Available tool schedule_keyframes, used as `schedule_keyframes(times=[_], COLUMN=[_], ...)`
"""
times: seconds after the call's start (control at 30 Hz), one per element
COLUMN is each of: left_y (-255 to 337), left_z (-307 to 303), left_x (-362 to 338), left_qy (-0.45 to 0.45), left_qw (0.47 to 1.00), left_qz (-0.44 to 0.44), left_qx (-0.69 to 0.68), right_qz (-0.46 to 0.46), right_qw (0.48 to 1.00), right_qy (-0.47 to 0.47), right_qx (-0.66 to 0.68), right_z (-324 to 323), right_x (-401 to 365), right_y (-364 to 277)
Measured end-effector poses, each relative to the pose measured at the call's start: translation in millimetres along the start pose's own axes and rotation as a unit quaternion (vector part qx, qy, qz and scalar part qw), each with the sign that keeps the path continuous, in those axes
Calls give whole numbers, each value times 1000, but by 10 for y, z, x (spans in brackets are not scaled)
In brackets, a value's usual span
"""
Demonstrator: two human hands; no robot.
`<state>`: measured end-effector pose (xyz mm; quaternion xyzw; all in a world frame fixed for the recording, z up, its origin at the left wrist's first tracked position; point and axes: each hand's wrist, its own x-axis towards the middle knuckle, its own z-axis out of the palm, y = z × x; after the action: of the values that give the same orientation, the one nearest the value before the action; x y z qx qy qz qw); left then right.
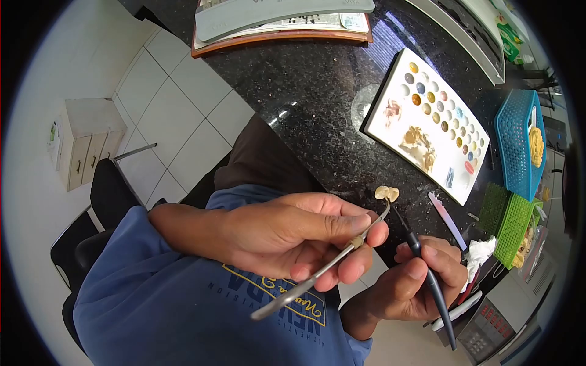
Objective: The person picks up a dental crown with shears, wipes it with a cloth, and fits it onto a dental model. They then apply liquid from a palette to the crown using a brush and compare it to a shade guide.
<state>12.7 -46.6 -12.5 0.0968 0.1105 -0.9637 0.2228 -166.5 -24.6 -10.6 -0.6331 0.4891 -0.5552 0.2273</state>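
Note:
My left hand [305,235] is closed around curved metal tweezers [317,276], pinched between thumb and fingers. At the tips of the tweezers sits a small tooth-coloured dental crown piece [386,194] with two joined lobes, held over the dark counter. My right hand [421,277] grips a slim black brush [434,287] like a pen. Its fine tip points up and left, close beside the crown piece. Just beyond both hands lies a white palette [421,131] with rows of coloured wells and smears of brown, pink and blue paint.
A pink and lilac flat stick [447,221] lies on the black speckled counter [293,104], near a crumpled white tissue [480,256]. Blue [510,146] and green [514,229] plastic baskets stand along the right. A grey shade-guide holder [281,18] rests at the top.

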Motion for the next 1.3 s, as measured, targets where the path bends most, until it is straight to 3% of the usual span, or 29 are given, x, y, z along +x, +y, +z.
schedule_keyframes(times=[0.07, 0.13, 0.7, 0.87, 0.93, 1.07, 1.13, 1.3], left_y=[-16, -67, -52, -37, -11, -17, -50, -40], left_z=[-35, -138, -94, -31, 64, 25, -87, -76], left_x=[7, 31, 12, 2, -10, -5, 14, 7], left_qy=[4, -71, -41, -38, 25, 22, -57, -46], left_qw=[1000, 997, 999, 999, 999, 999, 998, 999], left_qz=[-1, 22, 20, 19, 12, 11, 26, 18], left_qx=[0, -34, 23, 13, 26, 29, 25, 21], right_qz=[2, 5, -12, 7, 16, 26, 33, 56], right_qw=[1000, 1000, 999, 1000, 999, 999, 999, 997], right_qy=[4, 8, -29, 26, 31, 35, 36, 60], right_qx=[-8, -16, 9, 3, -7, -13, -15, -5], right_z=[-1, 2, -36, -10, -6, 20, 18, 15], right_x=[8, 13, 21, 3, 8, 13, 10, -19], right_y=[-10, -14, 27, -3, -11, -20, -20, -35])
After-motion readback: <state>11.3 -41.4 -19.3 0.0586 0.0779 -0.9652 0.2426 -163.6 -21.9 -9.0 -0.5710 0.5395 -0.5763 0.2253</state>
